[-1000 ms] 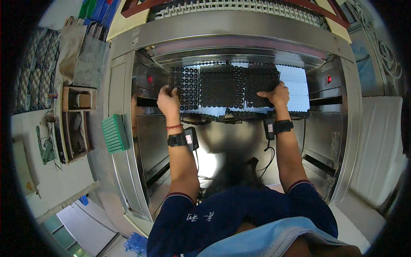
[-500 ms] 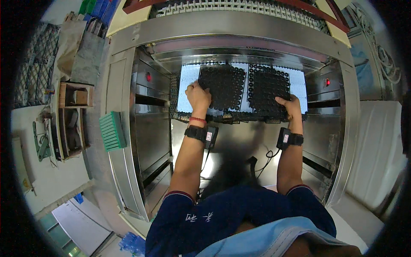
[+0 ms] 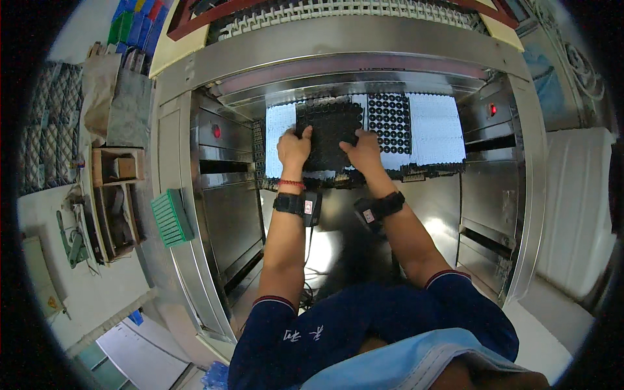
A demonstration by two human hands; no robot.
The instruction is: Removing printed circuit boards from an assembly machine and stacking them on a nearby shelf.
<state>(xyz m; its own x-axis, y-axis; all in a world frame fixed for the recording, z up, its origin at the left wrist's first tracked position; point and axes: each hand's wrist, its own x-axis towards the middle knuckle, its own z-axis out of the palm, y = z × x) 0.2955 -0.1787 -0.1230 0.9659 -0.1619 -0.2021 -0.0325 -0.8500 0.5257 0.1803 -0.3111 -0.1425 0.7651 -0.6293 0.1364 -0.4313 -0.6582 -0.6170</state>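
A dark black mat of closely set round pieces (image 3: 330,140) lies on a bright, pale surface inside a steel machine. My left hand (image 3: 294,148) grips its left edge, thumb on top. At its right edge my right hand (image 3: 364,152) has its thumb and fingers closed on the rim. Whether the mat is one layer or several, I cannot tell. Just right of it lies a black sheet with rows of round discs (image 3: 389,122), the pale surface showing through its gaps. Neither hand touches that sheet.
Steel side walls flank the opening, with a red light (image 3: 493,109) on the right. A ragged dark edge (image 3: 432,174) runs along the pale surface's front. A green slotted plastic tray (image 3: 172,218) hangs at the left post. White chain-like belting (image 3: 351,11) crosses above.
My right hand has moved left from the right-hand mat to the left-hand mat's right edge. The right-hand area now shows a narrower sheet with pale gaps. My view has shifted slightly.
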